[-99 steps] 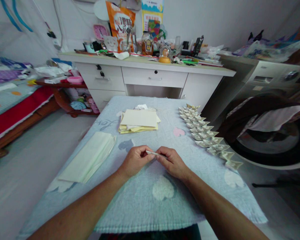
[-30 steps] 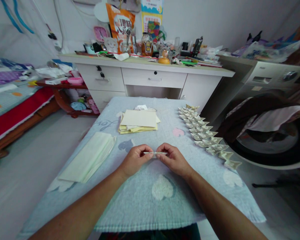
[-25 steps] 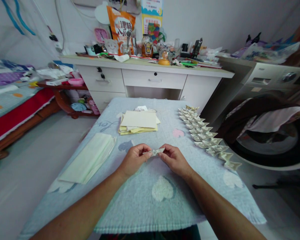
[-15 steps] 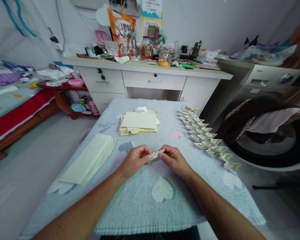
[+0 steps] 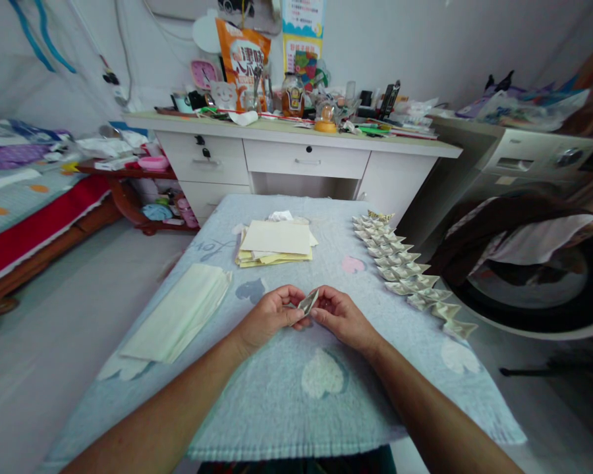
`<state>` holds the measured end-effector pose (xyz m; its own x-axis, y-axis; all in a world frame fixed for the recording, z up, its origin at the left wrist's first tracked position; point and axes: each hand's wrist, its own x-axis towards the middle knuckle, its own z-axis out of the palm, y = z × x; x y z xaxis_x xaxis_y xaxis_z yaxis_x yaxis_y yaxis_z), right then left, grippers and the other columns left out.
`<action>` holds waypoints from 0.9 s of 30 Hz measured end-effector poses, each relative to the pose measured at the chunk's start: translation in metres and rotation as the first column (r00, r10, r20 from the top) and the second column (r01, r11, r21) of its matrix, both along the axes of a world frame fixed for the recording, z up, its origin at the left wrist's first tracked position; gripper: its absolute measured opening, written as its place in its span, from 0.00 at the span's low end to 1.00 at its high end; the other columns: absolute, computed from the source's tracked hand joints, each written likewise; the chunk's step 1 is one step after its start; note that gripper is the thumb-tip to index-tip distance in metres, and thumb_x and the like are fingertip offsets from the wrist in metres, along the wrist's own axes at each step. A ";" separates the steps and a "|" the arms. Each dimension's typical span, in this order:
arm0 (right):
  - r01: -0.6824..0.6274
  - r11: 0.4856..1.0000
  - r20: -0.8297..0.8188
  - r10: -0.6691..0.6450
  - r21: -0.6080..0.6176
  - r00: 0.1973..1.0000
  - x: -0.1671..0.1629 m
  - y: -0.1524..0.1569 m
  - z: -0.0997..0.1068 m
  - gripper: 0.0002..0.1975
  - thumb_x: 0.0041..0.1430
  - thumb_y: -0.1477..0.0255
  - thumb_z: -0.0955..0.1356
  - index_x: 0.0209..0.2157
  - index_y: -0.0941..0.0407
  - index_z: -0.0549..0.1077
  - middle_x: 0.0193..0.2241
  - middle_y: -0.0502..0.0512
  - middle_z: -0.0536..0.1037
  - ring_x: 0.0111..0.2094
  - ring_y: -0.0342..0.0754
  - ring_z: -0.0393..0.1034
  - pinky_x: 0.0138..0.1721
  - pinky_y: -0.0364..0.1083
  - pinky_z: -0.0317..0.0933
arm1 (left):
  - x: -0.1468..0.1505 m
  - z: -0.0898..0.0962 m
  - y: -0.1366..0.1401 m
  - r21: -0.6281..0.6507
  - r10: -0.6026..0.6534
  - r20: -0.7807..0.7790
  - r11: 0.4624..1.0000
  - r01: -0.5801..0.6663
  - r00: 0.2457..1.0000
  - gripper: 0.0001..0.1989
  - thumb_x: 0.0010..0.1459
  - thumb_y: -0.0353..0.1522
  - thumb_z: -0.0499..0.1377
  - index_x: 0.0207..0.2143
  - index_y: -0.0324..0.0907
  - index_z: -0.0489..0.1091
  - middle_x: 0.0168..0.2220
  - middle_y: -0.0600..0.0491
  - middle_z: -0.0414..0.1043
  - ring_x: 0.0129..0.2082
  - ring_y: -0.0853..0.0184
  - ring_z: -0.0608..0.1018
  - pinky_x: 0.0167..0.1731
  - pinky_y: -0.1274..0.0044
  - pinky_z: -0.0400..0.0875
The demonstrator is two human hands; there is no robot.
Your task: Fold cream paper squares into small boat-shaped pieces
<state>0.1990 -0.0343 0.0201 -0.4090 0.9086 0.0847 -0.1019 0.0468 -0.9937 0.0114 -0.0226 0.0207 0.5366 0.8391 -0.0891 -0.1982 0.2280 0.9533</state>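
A small folded paper piece (image 5: 308, 301) is pinched between both hands above the middle of the table, its boat-like hollow now showing. My left hand (image 5: 277, 308) grips its left end with thumb and fingers. From the other side, my right hand (image 5: 338, 315) closes on the right end. On the right of the table, several folded paper boats (image 5: 400, 271) stand nested in rows. Beyond my hands lies a stack of cream and yellow paper sheets (image 5: 275, 237). A pile of long pale green paper (image 5: 178, 315) rests to the left of my left arm.
A pale blue cloth with heart shapes (image 5: 257, 401) covers the table. Behind it stands a white desk (image 5: 306, 158) crowded with jars and packets. At the right is a washing machine (image 5: 538, 155) with laundry in its open door; a bed (image 5: 39, 204) stands left.
The folded paper has turned from lying nearly flat to a steeper tilt, and its middle has opened up. My hands have drawn slightly closer together around it.
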 end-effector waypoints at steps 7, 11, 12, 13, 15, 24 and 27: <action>-0.017 1.000 -0.012 0.017 0.006 1.000 0.001 -0.001 0.001 0.16 0.52 0.61 0.72 0.35 0.57 0.70 0.29 0.50 0.73 0.31 0.43 0.66 0.36 0.44 0.61 | 0.000 -0.007 0.002 0.035 0.021 0.022 0.999 -0.022 1.000 0.18 0.48 0.31 0.67 0.40 0.39 0.66 0.35 0.54 0.71 0.33 0.71 0.75 0.36 0.78 0.67; -0.020 1.000 -0.060 0.020 -0.014 0.998 0.002 0.000 0.002 0.16 0.50 0.61 0.73 0.33 0.57 0.70 0.28 0.49 0.71 0.30 0.42 0.65 0.35 0.42 0.59 | 0.000 -0.007 0.001 0.042 0.045 0.003 0.998 -0.045 0.999 0.18 0.47 0.31 0.67 0.40 0.39 0.66 0.34 0.55 0.72 0.32 0.73 0.74 0.35 0.80 0.66; -0.019 1.000 -0.074 0.017 -0.020 0.997 0.001 0.000 0.003 0.16 0.50 0.61 0.74 0.33 0.57 0.70 0.28 0.48 0.71 0.29 0.41 0.64 0.35 0.42 0.58 | 0.000 -0.007 0.001 0.047 0.052 -0.005 0.998 -0.051 0.999 0.18 0.47 0.31 0.67 0.39 0.39 0.66 0.34 0.56 0.72 0.31 0.73 0.74 0.34 0.80 0.65; -0.016 1.000 -0.084 0.014 -0.024 0.996 0.001 0.000 0.004 0.16 0.49 0.61 0.74 0.33 0.57 0.70 0.27 0.48 0.71 0.29 0.41 0.64 0.34 0.42 0.58 | 0.000 -0.007 0.001 0.051 0.056 -0.014 0.997 -0.056 0.998 0.18 0.47 0.31 0.67 0.40 0.39 0.66 0.33 0.56 0.72 0.31 0.73 0.74 0.34 0.80 0.65; -0.013 1.000 -0.091 0.010 -0.027 0.996 0.000 0.000 0.005 0.16 0.49 0.62 0.74 0.33 0.57 0.70 0.27 0.47 0.70 0.28 0.40 0.63 0.33 0.41 0.57 | 0.000 -0.008 0.000 0.056 0.055 -0.032 0.997 -0.053 0.998 0.18 0.48 0.32 0.67 0.40 0.40 0.66 0.33 0.56 0.73 0.30 0.74 0.75 0.33 0.81 0.65; 0.032 0.999 -0.100 -0.031 0.010 0.995 0.000 0.003 -0.004 0.13 0.49 0.66 0.75 0.31 0.57 0.71 0.25 0.47 0.70 0.27 0.39 0.62 0.31 0.40 0.56 | 0.002 -0.016 0.003 0.046 0.052 -0.092 0.998 -0.048 0.994 0.21 0.46 0.33 0.68 0.44 0.37 0.71 0.37 0.50 0.78 0.35 0.67 0.78 0.37 0.77 0.70; 0.043 0.999 -0.088 -0.041 0.024 0.995 0.000 0.003 -0.005 0.12 0.49 0.67 0.75 0.30 0.58 0.71 0.25 0.47 0.70 0.27 0.39 0.62 0.31 0.40 0.56 | 0.003 -0.015 0.003 0.073 0.050 -0.103 0.996 -0.042 0.993 0.18 0.47 0.33 0.68 0.41 0.36 0.74 0.37 0.50 0.78 0.35 0.66 0.79 0.38 0.77 0.71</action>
